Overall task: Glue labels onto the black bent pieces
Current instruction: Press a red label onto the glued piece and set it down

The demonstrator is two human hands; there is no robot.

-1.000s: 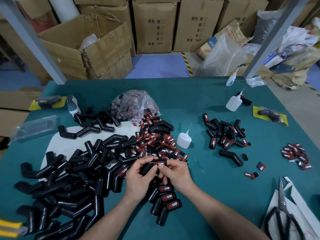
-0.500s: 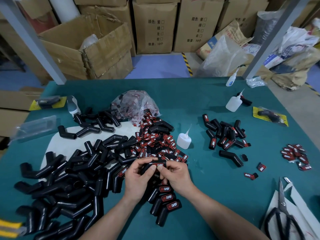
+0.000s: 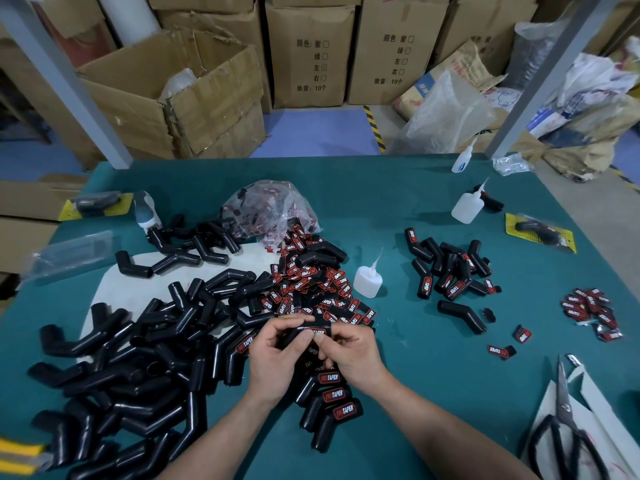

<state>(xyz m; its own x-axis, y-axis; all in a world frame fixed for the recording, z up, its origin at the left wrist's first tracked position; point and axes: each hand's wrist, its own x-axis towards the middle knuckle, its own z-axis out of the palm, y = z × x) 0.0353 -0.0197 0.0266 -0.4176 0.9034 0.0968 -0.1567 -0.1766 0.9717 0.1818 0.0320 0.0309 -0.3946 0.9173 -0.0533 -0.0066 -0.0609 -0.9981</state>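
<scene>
Teal table (image 3: 408, 199) | cardboard boxes (image 3: 311, 60) behind | left hand (image 3: 272, 358), right hand (image 3: 355, 355) pinch one black bent piece (image 3: 293, 336)

I'm at a bench in a small factory storeroom: printed cardboard cartons (image 3: 311, 53) stacked behind my green table (image 3: 398, 188), heaped with black bent pieces (image 3: 138, 358), labels (image 3: 311, 289) and glue bottles (image 3: 367, 280).

One head-worn, wide-angle view.
It looks forward and down, close over the green table (image 3: 415, 188), stacked cartons (image 3: 311, 53) farther ahead.

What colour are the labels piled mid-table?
The labels are red and black with white lettering; head view shows it.
</scene>
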